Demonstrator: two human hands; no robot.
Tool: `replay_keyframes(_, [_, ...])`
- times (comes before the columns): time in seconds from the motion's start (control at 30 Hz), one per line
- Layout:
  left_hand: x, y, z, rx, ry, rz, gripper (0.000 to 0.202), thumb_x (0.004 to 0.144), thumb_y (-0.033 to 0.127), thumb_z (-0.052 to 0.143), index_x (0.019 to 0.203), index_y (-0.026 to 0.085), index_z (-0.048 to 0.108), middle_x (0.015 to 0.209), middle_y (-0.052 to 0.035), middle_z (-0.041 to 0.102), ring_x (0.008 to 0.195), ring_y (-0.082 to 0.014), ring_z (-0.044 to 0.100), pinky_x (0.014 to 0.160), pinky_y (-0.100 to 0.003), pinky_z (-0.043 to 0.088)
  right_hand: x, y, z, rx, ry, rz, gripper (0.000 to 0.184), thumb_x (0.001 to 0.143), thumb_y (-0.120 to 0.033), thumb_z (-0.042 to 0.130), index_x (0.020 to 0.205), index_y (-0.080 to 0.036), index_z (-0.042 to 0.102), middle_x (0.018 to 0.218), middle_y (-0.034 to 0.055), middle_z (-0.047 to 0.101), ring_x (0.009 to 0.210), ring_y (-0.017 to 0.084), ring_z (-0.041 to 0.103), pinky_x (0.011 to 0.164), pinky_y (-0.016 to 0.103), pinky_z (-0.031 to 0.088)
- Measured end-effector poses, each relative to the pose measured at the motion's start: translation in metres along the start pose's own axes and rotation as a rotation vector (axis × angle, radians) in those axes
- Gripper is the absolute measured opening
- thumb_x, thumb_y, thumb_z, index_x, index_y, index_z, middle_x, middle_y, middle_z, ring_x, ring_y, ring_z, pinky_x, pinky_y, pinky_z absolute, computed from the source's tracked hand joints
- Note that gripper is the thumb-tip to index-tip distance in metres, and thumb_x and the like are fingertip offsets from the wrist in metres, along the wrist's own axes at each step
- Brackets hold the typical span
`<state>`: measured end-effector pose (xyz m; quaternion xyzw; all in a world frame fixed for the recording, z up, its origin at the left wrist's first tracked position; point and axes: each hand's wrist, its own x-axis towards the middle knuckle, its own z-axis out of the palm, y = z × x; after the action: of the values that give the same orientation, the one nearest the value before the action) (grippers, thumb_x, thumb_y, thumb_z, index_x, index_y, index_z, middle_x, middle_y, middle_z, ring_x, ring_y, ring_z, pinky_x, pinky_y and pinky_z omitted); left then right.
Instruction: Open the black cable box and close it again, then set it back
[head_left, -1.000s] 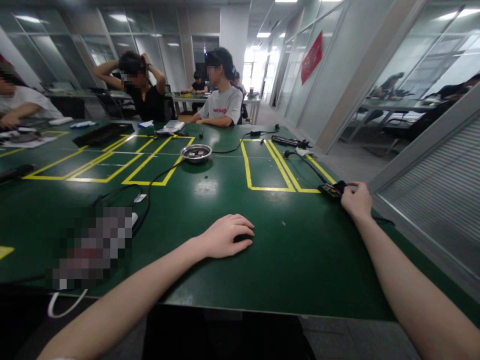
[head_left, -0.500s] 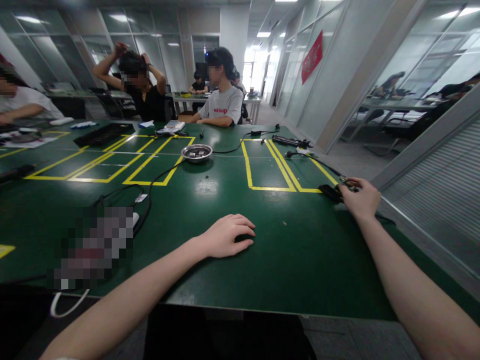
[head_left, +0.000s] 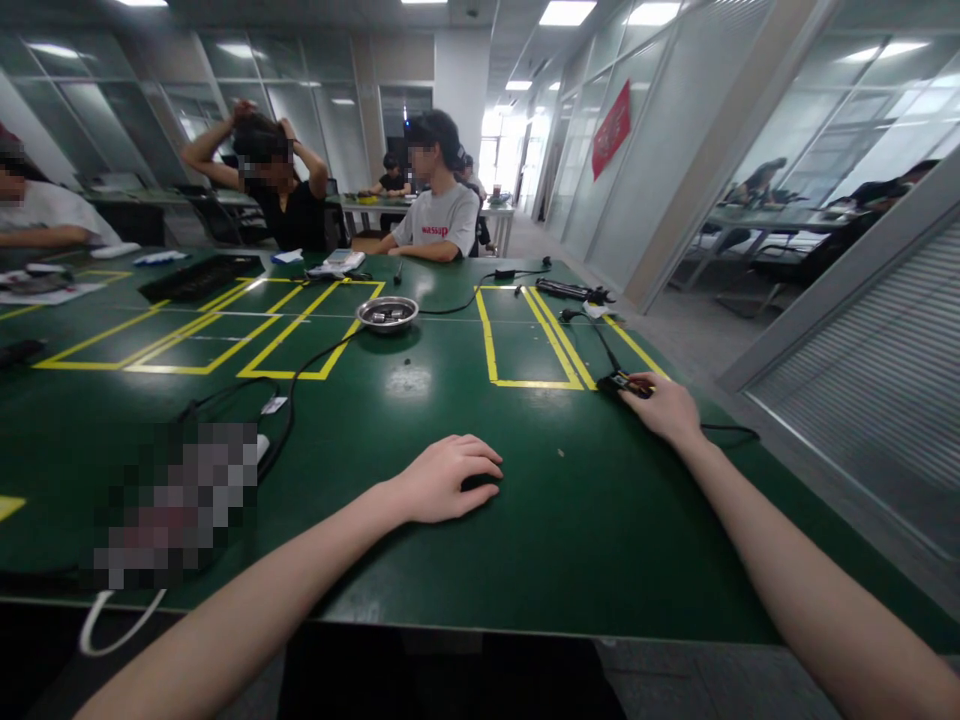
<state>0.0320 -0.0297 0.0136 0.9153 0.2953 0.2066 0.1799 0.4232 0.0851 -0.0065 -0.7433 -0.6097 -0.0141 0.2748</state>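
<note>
left hand [head_left: 448,478] — lax, palm down on the table [head_left: 577,530], nothing gripped | small black device [head_left: 621,383] at the yellow tape [head_left: 536,383] corner, likely light and rigid; take its body, not the thin cable [head_left: 600,345] | right hand [head_left: 667,408] — fingers pinched on the device

Dark green table [head_left: 600,520] with yellow taped rectangles [head_left: 525,345]; silver dish [head_left: 387,313].

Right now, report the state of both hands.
Left hand: open, resting palm down on the green table.
Right hand: closed on a small black device.
</note>
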Motion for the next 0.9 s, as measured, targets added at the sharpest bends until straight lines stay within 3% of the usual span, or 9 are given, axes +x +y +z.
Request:
replay_keyframes(0.1, [0.000,0.000,-0.001,-0.007,0.032,-0.020,0.021,0.099,0.028,0.064,0.117,0.022,0.073,0.128,-0.0082,0.074,0.121,-0.0257,0.067,0.107,-0.044,0.052,-0.023,-0.042,0.004,0.126,-0.140,-0.145,0.029,0.081,-0.031,0.072,0.106,-0.019,0.077,0.102,0.0108,0.080,0.097,0.032,0.075,0.080,0.040,0.058])
replay_keyframes(0.23, [-0.001,0.001,-0.005,0.001,0.170,-0.042,0.042,0.096,0.031,0.067,0.137,0.026,0.062,0.145,-0.0107,0.063,0.132,-0.0281,0.060,0.112,-0.047,0.049,-0.071,-0.097,0.008,0.455,-0.382,-0.584,0.024,0.085,-0.027,0.072,0.108,-0.020,0.076,0.103,0.0083,0.080,0.091,0.025,0.076,0.083,0.037,0.059])
replay_keyframes(0.3, [-0.001,0.001,-0.006,0.008,0.196,-0.034,0.048,0.093,0.035,0.071,0.138,0.025,0.060,0.141,-0.0116,0.065,0.128,-0.0290,0.061,0.109,-0.046,0.050,-0.093,-0.117,0.008,0.560,-0.511,-0.778,0.024,0.088,-0.025,0.071,0.110,-0.020,0.075,0.100,0.0066,0.079,0.089,0.023,0.075,0.082,0.034,0.059])
replay_keyframes(0.4, [-0.002,0.001,-0.007,0.028,0.144,-0.042,0.044,0.089,0.038,0.075,0.128,0.022,0.065,0.122,-0.0094,0.072,0.112,-0.0275,0.068,0.101,-0.042,0.053,-0.113,-0.131,0.006,0.611,-0.563,-0.939,0.017,0.088,-0.023,0.073,0.105,-0.020,0.074,0.097,0.0060,0.078,0.086,0.021,0.074,0.079,0.031,0.058])
replay_keyframes(0.6, [-0.003,-0.006,-0.005,0.083,0.067,-0.099,0.048,0.087,0.036,0.075,0.131,0.024,0.061,0.117,-0.0082,0.074,0.106,-0.0272,0.070,0.100,-0.042,0.052,-0.108,-0.123,0.005,0.639,-0.401,-1.039,0.023,0.095,-0.031,0.068,0.116,-0.023,0.073,0.110,0.0095,0.077,0.095,0.021,0.075,0.082,0.031,0.060])
replay_keyframes(0.7, [-0.002,-0.009,-0.008,0.123,0.049,-0.119,0.057,0.084,0.038,0.079,0.135,0.022,0.059,0.124,-0.0109,0.071,0.115,-0.0299,0.067,0.105,-0.046,0.050,-0.097,-0.117,0.003,0.499,-0.333,-0.987,0.025,0.093,-0.043,0.071,0.107,-0.022,0.075,0.098,0.0086,0.077,0.082,0.021,0.074,0.071,0.029,0.058])
replay_keyframes(0.8, [-0.002,-0.011,-0.011,0.140,0.035,-0.139,0.064,0.082,0.043,0.083,0.138,0.020,0.060,0.131,-0.0133,0.068,0.121,-0.0319,0.063,0.109,-0.048,0.048,-0.085,-0.109,-0.001,0.369,-0.411,-0.925,0.031,0.085,-0.050,0.079,0.096,-0.021,0.076,0.082,0.0046,0.076,0.069,0.019,0.071,0.064,0.028,0.052])
replay_keyframes(0.9, [-0.002,-0.014,-0.012,0.132,0.029,-0.152,0.072,0.080,0.049,0.084,0.141,0.021,0.059,0.135,-0.0141,0.066,0.124,-0.0328,0.062,0.110,-0.050,0.048,-0.077,-0.102,-0.005,0.378,-0.512,-0.883,0.039,0.077,-0.051,0.085,0.100,-0.021,0.076,0.080,0.0022,0.074,0.068,0.018,0.067,0.062,0.027,0.049])
